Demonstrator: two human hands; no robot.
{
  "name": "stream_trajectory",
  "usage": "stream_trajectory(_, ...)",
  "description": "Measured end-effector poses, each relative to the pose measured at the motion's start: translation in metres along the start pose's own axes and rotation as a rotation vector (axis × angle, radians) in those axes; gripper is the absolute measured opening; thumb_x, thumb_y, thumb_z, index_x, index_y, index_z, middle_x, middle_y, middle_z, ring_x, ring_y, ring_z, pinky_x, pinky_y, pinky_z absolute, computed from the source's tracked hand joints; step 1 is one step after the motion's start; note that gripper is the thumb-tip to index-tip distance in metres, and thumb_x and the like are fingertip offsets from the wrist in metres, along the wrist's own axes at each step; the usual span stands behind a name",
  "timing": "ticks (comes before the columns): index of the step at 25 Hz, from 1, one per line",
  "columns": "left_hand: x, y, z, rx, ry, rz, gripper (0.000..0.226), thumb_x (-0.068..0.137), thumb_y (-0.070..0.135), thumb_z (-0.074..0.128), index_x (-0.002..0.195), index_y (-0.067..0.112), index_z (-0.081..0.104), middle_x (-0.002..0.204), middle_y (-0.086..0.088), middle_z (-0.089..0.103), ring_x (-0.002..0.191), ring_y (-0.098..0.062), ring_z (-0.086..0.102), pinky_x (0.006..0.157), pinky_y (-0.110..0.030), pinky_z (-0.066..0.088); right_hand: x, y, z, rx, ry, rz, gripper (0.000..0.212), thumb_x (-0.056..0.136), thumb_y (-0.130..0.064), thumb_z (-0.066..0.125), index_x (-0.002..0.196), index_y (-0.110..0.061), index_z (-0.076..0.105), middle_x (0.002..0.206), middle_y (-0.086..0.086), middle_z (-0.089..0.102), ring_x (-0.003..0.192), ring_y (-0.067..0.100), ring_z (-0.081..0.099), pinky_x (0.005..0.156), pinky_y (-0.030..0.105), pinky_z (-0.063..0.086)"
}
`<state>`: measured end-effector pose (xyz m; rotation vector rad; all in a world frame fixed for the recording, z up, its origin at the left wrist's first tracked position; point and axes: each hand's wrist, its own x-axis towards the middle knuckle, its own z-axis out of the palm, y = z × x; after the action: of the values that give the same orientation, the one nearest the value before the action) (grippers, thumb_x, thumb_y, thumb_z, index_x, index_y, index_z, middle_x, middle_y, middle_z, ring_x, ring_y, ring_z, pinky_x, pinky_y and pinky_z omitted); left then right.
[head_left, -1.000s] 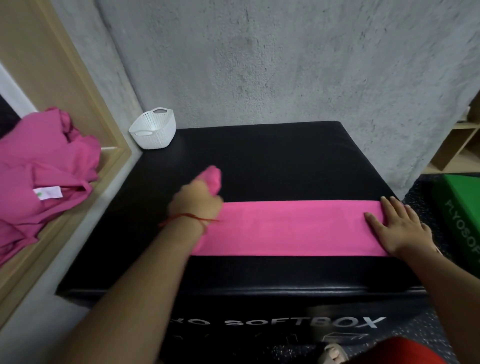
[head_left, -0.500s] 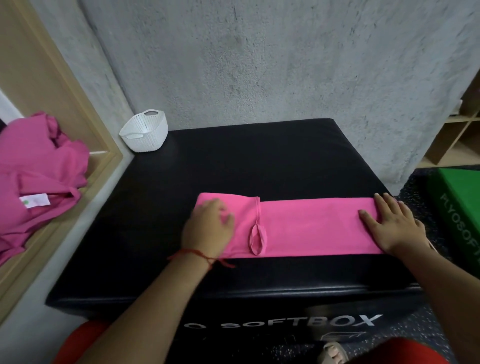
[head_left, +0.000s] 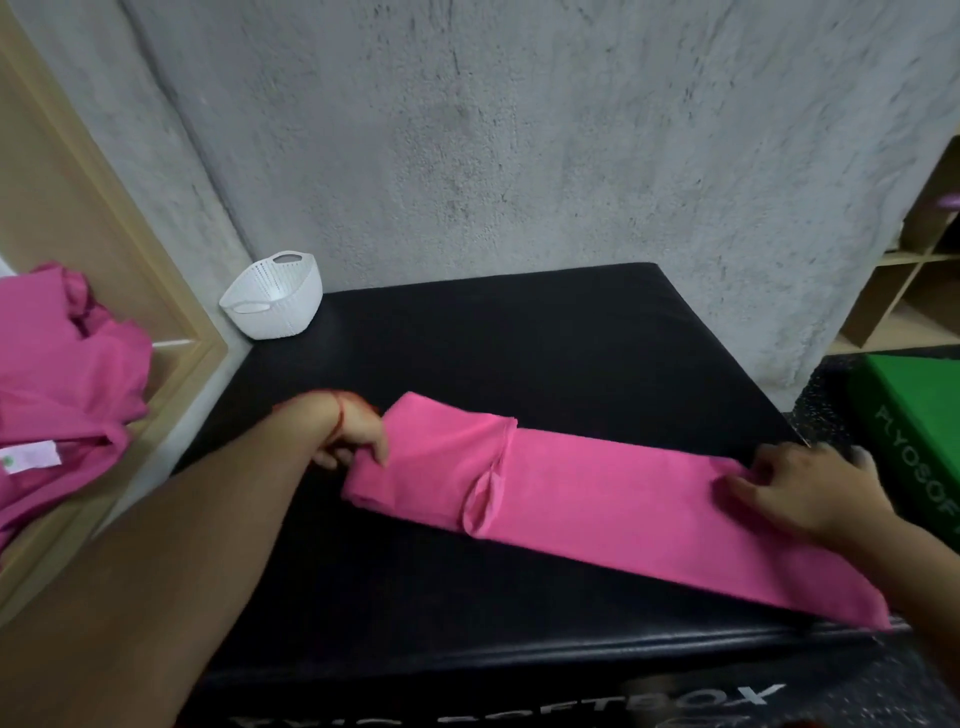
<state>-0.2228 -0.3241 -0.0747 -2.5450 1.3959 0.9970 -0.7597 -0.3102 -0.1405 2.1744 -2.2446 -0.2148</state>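
The pink garment (head_left: 597, 488), folded into a long narrow strip, is being held flat across the top of the black soft box (head_left: 519, 353). It is being kept at a slant, from the middle left of the padded top to the front right corner. Its left end is being gripped by the left hand (head_left: 353, 439), with the thumb placed on the fabric and the fingers curled under the edge. A red thread (head_left: 340, 415) is being worn on that wrist. The right end is being pinched by the right hand (head_left: 810, 486), whose bent fingers (head_left: 737, 483) are bunching the cloth slightly; the hand is blurred. A loop-shaped fold is being shown left of the strip's middle.

A white basket (head_left: 270, 301) is being kept at the box's far left corner, against the concrete wall (head_left: 519, 130). A pile of pink clothes (head_left: 62, 389) is being stored on the wooden ledge to the left, and a green box (head_left: 914, 426) is being kept on the floor to the right.
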Motion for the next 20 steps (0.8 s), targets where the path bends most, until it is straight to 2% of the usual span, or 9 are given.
stream_trajectory(1, 0.009, 0.017, -0.019, 0.03, 0.209, 0.069, 0.053, 0.075, 0.039, 0.077, 0.123, 0.018, 0.068, 0.116, -0.006, 0.069, 0.097, -0.025, 0.067, 0.085, -0.038, 0.055, -0.006, -0.008, -0.007, 0.041, -0.076, -0.032, 0.059, 0.081, -0.09, 0.034, 0.085, -0.037, 0.059, 0.101, -0.011, 0.067, 0.109, 0.02, 0.064, 0.099, 0.042, 0.044)
stream_trajectory(2, 0.02, 0.032, -0.033, 0.017, 0.428, 0.131, 0.069, 0.074, 0.047, 0.075, 0.135, 0.018, 0.06, 0.135, -0.009, 0.063, 0.115, -0.031, 0.063, 0.097, -0.045, 0.052, -0.009, -0.02, -0.011, 0.143, -0.143, -0.075, 0.05, 0.084, -0.084, 0.046, 0.085, -0.037, 0.062, 0.097, -0.013, 0.069, 0.104, 0.019, 0.067, 0.093, 0.038, 0.049)
stream_trajectory(3, 0.029, 0.045, -0.038, -0.033, 0.583, 0.176, 0.082, 0.076, 0.054, 0.074, 0.146, 0.019, 0.048, 0.15, -0.009, 0.051, 0.133, -0.034, 0.052, 0.107, -0.052, 0.044, -0.01, -0.034, -0.012, 0.3, -0.182, -0.125, 0.038, 0.086, -0.075, 0.057, 0.086, -0.038, 0.065, 0.093, -0.014, 0.071, 0.098, 0.017, 0.069, 0.088, 0.036, 0.052)
stream_trajectory(4, 0.036, 0.055, -0.033, -0.085, 0.636, 0.213, 0.091, 0.08, 0.059, 0.073, 0.153, 0.02, 0.037, 0.157, -0.009, 0.043, 0.142, -0.036, 0.043, 0.111, -0.056, 0.037, -0.013, -0.05, -0.012, 0.459, -0.194, -0.17, 0.028, 0.087, -0.067, 0.066, 0.089, -0.039, 0.068, 0.091, -0.014, 0.072, 0.092, 0.013, 0.07, 0.086, 0.036, 0.054)
stream_trajectory(6, 0.046, 0.063, -0.001, -0.153, 0.53, 0.3, 0.09, 0.083, 0.064, 0.067, 0.153, 0.016, 0.037, 0.152, -0.015, 0.048, 0.137, -0.038, 0.049, 0.112, -0.051, 0.043, -0.019, -0.085, -0.011, 0.629, -0.184, -0.257, 0.021, 0.088, -0.058, 0.074, 0.1, -0.043, 0.067, 0.09, -0.014, 0.072, 0.085, 0.005, 0.069, 0.085, 0.035, 0.055)
stream_trajectory(9, 0.041, 0.039, 0.062, -0.182, 0.406, 0.372, 0.062, 0.086, 0.058, 0.063, 0.134, 0.019, 0.056, 0.13, -0.008, 0.064, 0.118, -0.03, 0.063, 0.101, -0.043, 0.053, -0.032, -0.126, -0.002, 0.64, -0.108, -0.332, 0.038, 0.091, -0.059, 0.071, 0.124, -0.043, 0.06, 0.095, -0.016, 0.066, 0.088, 0.002, 0.064, 0.081, 0.031, 0.052)
stream_trajectory(12, 0.018, 0.024, 0.098, -0.176, 0.473, 0.455, 0.037, 0.092, 0.048, 0.066, 0.122, 0.027, 0.06, 0.114, 0.005, 0.062, 0.11, -0.018, 0.057, 0.091, -0.037, 0.052, -0.046, -0.148, 0.006, 0.614, -0.012, -0.349, 0.056, 0.091, -0.067, 0.065, 0.139, -0.042, 0.054, 0.1, -0.02, 0.058, 0.096, 0.007, 0.06, 0.084, 0.036, 0.053)
stream_trajectory(17, -0.008, 0.013, 0.133, -0.349, 0.505, 0.472, 0.038, 0.088, 0.037, 0.072, 0.122, 0.031, 0.056, 0.096, 0.016, 0.063, 0.092, -0.011, 0.064, 0.089, -0.041, 0.056, -0.066, -0.171, 0.015, 0.625, 0.059, -0.33, 0.068, 0.09, -0.058, 0.066, 0.152, -0.039, 0.045, 0.11, -0.019, 0.058, 0.104, 0.01, 0.06, 0.085, 0.036, 0.054)
stream_trajectory(20, -0.011, 0.015, 0.141, -0.452, 0.532, 0.446, 0.029, 0.087, 0.027, 0.07, 0.107, 0.038, 0.052, 0.083, 0.017, 0.068, 0.082, -0.009, 0.067, 0.09, -0.044, 0.056, -0.066, -0.177, 0.013, 0.677, 0.073, -0.285, 0.065, 0.091, -0.059, 0.065, 0.15, -0.043, 0.044, 0.116, -0.019, 0.062, 0.106, 0.013, 0.063, 0.082, 0.036, 0.053)
